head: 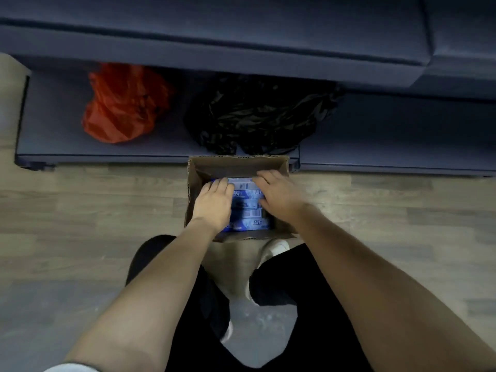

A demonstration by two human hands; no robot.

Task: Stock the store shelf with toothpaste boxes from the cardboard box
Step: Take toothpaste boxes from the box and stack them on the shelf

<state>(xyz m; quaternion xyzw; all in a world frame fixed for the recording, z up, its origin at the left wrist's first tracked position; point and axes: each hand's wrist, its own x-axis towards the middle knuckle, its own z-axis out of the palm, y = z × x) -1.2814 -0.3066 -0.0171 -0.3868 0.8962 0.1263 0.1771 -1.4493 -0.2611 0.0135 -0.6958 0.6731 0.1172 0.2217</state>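
Brown corrugated cardboard box (pixel 281 163), open-topped, on the wood-look plank floor (pixel 80 205), directly under both hands. Inside, blue-and-white toothpaste boxes (pixel 248 204), packed flat in a row from the near wall toward the far wall. Box apparently nearly full, with only a bare strip of cardboard showing beyond the fingertips.

Left hand (pixel 213 202) laid on the left part of the row, fingers fairly straight and reaching forward onto the far cartons. Right hand (pixel 279 193) on the right part of the row, fingers bent over the far cartons and thumb at the near side. Cannot tell whether either hand is actually gripping a carton or only resting on it; nothing lifted clear of the pile.

Beyond the hands, past the box's far wall, a dark blue-grey bottom store shelf (pixel 53 135), with a crumpled orange plastic bag (pixel 120 106) ahead and to the left and a crumpled black plastic bag (pixel 255 116) straight ahead. No toothpaste visible anywhere on that shelf, nor on the shelf edge above it.

Judged from this: stocking barely begun, or not begun at all. Probably at the first gathering of cartons. Still to do: lifting a batch out, carrying it forward to the shelf, setting it down, then repeating until empty.
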